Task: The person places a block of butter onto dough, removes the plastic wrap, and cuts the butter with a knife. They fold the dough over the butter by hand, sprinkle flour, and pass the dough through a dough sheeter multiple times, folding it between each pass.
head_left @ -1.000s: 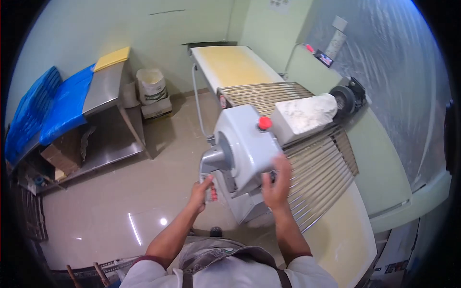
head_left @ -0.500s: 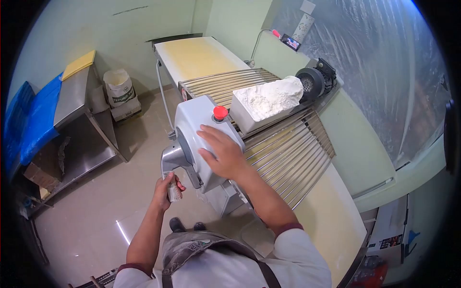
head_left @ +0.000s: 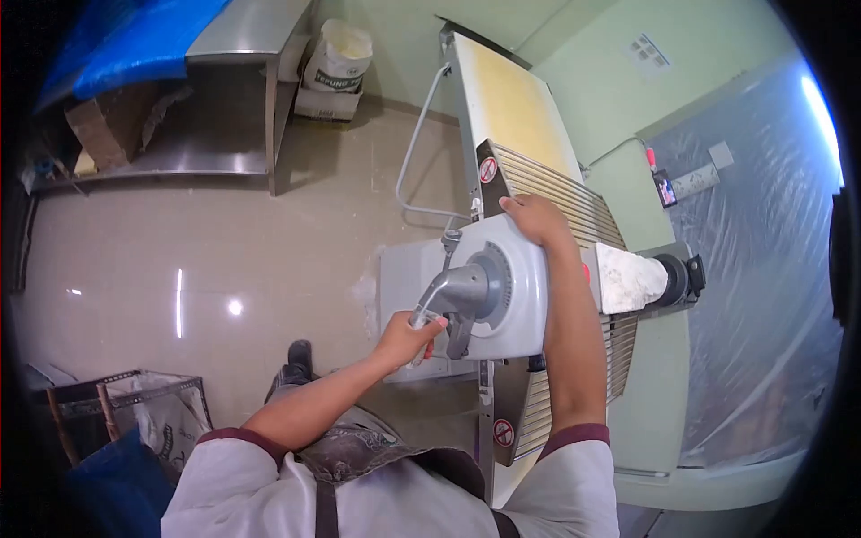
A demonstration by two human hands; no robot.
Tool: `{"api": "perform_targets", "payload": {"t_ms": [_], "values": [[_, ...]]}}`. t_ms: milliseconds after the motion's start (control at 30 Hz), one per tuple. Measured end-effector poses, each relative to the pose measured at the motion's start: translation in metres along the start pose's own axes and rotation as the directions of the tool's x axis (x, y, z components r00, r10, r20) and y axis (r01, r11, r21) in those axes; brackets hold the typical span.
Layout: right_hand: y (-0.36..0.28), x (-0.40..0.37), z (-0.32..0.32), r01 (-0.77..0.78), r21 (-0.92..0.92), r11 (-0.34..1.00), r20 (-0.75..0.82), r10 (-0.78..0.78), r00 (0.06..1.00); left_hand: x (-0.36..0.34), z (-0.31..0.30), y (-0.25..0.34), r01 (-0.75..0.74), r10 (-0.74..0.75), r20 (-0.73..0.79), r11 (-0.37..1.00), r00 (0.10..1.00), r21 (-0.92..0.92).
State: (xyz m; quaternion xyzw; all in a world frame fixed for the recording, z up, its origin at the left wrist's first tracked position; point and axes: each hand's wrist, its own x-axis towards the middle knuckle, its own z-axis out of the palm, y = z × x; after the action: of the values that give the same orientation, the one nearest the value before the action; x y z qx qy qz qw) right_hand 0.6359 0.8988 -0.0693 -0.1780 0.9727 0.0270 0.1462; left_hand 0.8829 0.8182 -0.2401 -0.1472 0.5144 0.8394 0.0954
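My left hand (head_left: 408, 341) is wrapped round the wrapped grip of the metal lever (head_left: 457, 289) on the side of the grey machine head (head_left: 529, 296). My right hand (head_left: 536, 218) lies on the top far corner of that head, fingers over its edge. Beyond my right forearm, a container heaped with white powder (head_left: 628, 278) sits on the machine beside a dark round motor (head_left: 677, 276). The red button (head_left: 587, 273) shows only in part behind the forearm.
Wire guards (head_left: 560, 199) flank the head, with a yellowish belt (head_left: 511, 94) beyond. A steel table (head_left: 260, 31) with blue plastic and a flour sack (head_left: 341, 56) stand far left. A metal rack (head_left: 134, 381) is near left, and plastic sheeting (head_left: 753, 296) hangs at right.
The view has turned and shifted toward the machine's lever side. My right hand has moved from the top near the red button to the head's far corner. My left hand still holds the lever.
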Motion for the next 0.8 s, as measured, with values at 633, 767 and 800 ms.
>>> {"api": "perform_targets", "payload": {"t_ms": [633, 767, 800], "values": [[0.028, 0.062, 0.007, -0.082, 0.013, 0.997, 0.092, 0.080, 0.993, 0.031, -0.029, -0.009, -0.140, 0.115, 0.129, 0.969, 0.985, 0.205], [0.021, 0.040, 0.007, -0.014, 0.127, 0.992, -0.124, 0.029, 0.992, 0.034, -0.034, -0.009, -0.111, 0.077, 0.172, 0.974, 0.982, 0.198], [0.019, 0.035, 0.008, 0.038, 0.156, 0.987, -0.155, -0.014, 0.988, 0.033, -0.033, -0.010, -0.117, 0.087, 0.161, 0.975, 0.983, 0.188]]}}
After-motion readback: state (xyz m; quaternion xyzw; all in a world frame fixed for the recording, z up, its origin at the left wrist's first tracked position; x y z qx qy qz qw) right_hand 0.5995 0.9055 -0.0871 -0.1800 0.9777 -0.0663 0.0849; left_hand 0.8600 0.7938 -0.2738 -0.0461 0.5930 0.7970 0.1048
